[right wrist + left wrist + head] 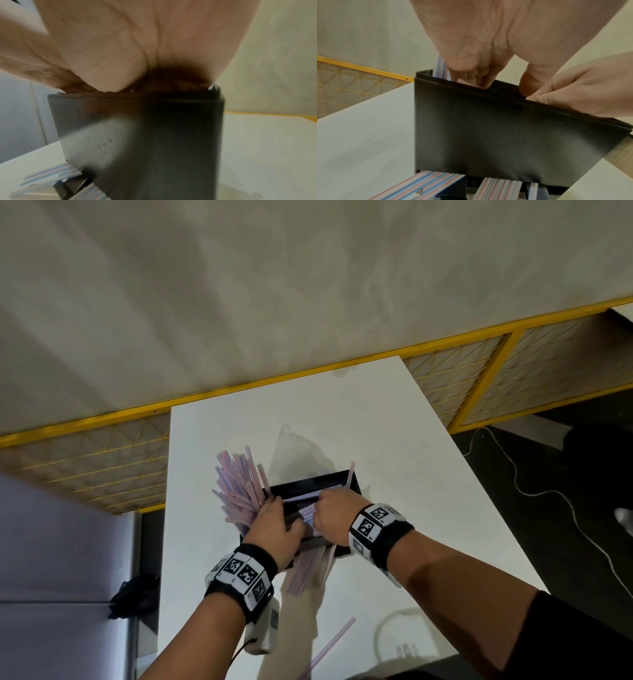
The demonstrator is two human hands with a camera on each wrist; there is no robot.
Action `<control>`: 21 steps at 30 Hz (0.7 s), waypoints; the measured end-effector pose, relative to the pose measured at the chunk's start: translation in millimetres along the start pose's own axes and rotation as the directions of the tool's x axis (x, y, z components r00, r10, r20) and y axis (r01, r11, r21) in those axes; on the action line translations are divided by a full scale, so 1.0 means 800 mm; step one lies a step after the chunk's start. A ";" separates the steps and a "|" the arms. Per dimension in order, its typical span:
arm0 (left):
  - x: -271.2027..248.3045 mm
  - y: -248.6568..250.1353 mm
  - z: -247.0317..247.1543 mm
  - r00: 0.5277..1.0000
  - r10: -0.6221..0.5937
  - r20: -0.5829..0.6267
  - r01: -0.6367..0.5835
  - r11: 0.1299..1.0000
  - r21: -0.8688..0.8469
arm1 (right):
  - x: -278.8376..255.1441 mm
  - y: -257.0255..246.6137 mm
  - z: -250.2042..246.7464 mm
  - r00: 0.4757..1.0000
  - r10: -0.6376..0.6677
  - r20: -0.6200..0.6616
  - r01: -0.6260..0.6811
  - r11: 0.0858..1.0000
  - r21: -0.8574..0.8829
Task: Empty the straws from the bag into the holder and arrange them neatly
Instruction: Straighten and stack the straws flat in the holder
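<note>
A black rectangular holder (pixel 308 487) (pixel 505 135) (pixel 171 135) stands in the middle of the white table (pixel 394 474). Pink-and-blue striped straws (pixel 239 487) (pixel 440 67) fan out of its left end. More straws (pixel 428 181) (pixel 51 174) stick out from under its near side. My left hand (pixel 277 522) (pixel 488 75) curls its fingers into the holder's left part, on the straw bunch. My right hand (pixel 329 515) (pixel 120 86) grips straws inside the holder; the wall hides its fingertips. The empty clear bag (pixel 298 450) lies just behind.
One loose straw (pixel 330 642) lies on the table near its front edge. A single straw (pixel 350 477) leans out of the holder's right end. A yellow mesh fence (pixel 479 364) runs behind the table. A white cable (pixel 534 491) lies on the dark floor at right.
</note>
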State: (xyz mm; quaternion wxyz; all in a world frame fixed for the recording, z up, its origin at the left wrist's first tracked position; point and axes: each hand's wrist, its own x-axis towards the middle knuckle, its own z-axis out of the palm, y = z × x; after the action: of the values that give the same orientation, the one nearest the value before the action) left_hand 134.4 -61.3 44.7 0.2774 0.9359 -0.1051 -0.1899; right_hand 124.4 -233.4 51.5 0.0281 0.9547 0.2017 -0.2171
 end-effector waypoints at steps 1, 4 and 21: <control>-0.001 -0.001 0.000 1.000 0.005 -0.006 -0.005 1.000 -0.008 | 0.001 0.001 0.000 1.000 -0.007 0.010 0.007 1.000 -0.021; -0.003 -0.005 -0.001 1.000 0.006 -0.008 -0.006 1.000 -0.009 | 0.010 -0.002 0.003 0.999 0.043 0.017 -0.043 0.999 0.014; -0.001 -0.016 0.006 1.000 -0.014 -0.010 0.014 1.000 -0.005 | 0.058 0.012 -0.010 0.981 0.174 0.079 -0.186 0.968 0.171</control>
State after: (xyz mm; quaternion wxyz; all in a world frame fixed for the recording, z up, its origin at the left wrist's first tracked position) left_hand 132.4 -52.6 33.9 0.2791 0.9368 -0.0966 -0.1874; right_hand 169.5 -223.4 38.5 -0.0310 0.9604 0.0930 -0.2609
